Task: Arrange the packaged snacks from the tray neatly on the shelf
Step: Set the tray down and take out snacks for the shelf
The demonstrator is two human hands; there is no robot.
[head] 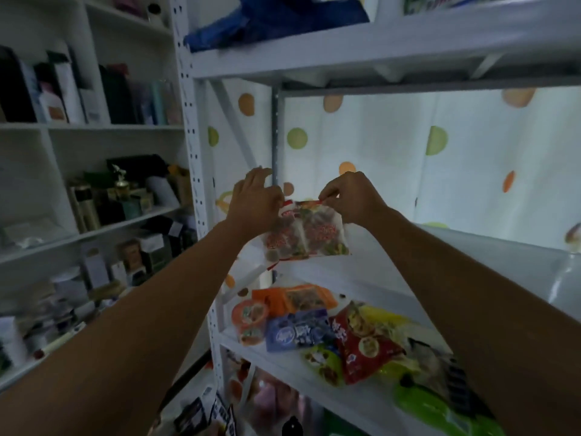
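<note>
A clear snack packet (306, 232) with red print stands upright at the left end of the white middle shelf (456, 256). My left hand (256, 199) holds its top left corner and my right hand (350, 196) pinches its top right edge. On the shelf below lie several more packets: an orange one (298, 298), a blue one (297, 332), a red one (361, 344) and round orange tubs (250, 314). No tray can be made out.
A perforated white upright (195, 158) stands just left of my left hand. A dotted white sheet (408, 146) backs the shelf. The cabinet (78, 184) on the left holds boxes and bottles. A blue bundle (273, 23) lies on the top shelf.
</note>
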